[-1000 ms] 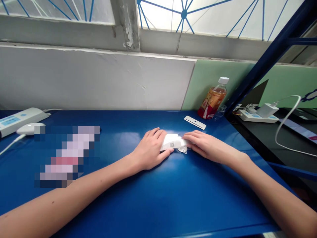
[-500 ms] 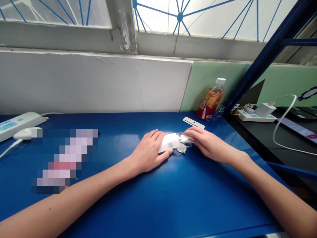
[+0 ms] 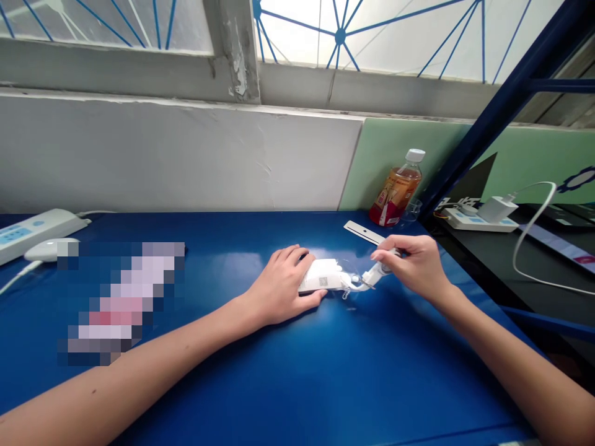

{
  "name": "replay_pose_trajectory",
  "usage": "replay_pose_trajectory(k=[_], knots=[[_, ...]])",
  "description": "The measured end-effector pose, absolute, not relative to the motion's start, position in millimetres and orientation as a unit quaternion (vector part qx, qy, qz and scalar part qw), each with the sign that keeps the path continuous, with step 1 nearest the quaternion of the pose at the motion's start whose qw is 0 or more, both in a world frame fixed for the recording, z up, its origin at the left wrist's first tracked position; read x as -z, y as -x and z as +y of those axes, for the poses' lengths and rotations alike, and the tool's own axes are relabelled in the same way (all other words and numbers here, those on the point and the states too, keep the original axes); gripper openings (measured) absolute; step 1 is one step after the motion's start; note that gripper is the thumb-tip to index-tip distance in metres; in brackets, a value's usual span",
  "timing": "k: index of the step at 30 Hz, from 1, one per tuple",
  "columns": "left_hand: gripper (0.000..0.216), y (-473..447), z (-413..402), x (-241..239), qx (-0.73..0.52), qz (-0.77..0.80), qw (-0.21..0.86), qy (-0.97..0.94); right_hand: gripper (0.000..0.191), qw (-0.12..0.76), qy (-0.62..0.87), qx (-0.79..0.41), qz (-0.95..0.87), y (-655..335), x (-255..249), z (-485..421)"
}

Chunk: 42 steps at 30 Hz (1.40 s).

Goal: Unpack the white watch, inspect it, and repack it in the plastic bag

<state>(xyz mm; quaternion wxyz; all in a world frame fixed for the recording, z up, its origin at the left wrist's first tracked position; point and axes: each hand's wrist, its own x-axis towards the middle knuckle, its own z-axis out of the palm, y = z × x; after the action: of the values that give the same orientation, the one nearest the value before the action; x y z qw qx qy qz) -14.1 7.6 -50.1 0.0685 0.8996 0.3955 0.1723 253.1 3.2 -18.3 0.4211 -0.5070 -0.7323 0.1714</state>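
A small white packet (image 3: 321, 275) with a printed code lies on the blue table (image 3: 297, 371). My left hand (image 3: 281, 286) rests on its left end, fingers curled round it and thumb along its near edge. My right hand (image 3: 415, 263) is lifted just right of it, pinching a thin clear film strip (image 3: 367, 280) that curls from the packet's right end.
A flat white strip (image 3: 364, 232) lies behind my right hand. A bottle of orange drink (image 3: 395, 191) stands by the green wall panel. A power strip (image 3: 32, 229) and a white mouse (image 3: 44, 249) sit far left. A charger with cable (image 3: 499, 207) lies right of a blue post.
My right hand has lifted off the packet's right end and moved right and up, drawing the clear film strip away from it. My left hand stays pressed on the packet.
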Motion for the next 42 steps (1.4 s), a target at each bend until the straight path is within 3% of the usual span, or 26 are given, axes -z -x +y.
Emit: replay_pose_trajectory(k=[11,16,24,30,36,42], knots=[[0.049,14.2,8.3,50.6,-0.178,0.389,0.060,-0.902,0.034,0.406,0.462,-0.536,-0.578,-241.5,24.4,10.2],[0.059,16.1,9.6,55.0,-0.172,0.390,0.074,-0.902,0.029,0.474,0.418,-0.614,-0.473,-239.8,16.6,8.9],[0.072,17.1,9.6,55.6,-0.166,0.386,0.096,-0.902,0.029,0.457,0.406,-0.646,-0.457,-249.5,13.0,10.4],[0.083,16.0,10.1,50.3,-0.169,0.380,0.118,-0.901,0.020,0.476,0.302,-0.758,-0.327,-235.7,3.9,-5.8],[0.057,8.3,-2.2,25.8,-0.232,0.303,0.141,-0.914,0.018,0.452,0.212,-0.788,-0.361,-217.2,-1.7,-19.5],[0.027,-4.0,-24.4,3.0,-0.267,0.240,0.329,-0.874,0.018,0.479,0.222,-0.767,-0.365,-208.2,-1.0,-10.6]])
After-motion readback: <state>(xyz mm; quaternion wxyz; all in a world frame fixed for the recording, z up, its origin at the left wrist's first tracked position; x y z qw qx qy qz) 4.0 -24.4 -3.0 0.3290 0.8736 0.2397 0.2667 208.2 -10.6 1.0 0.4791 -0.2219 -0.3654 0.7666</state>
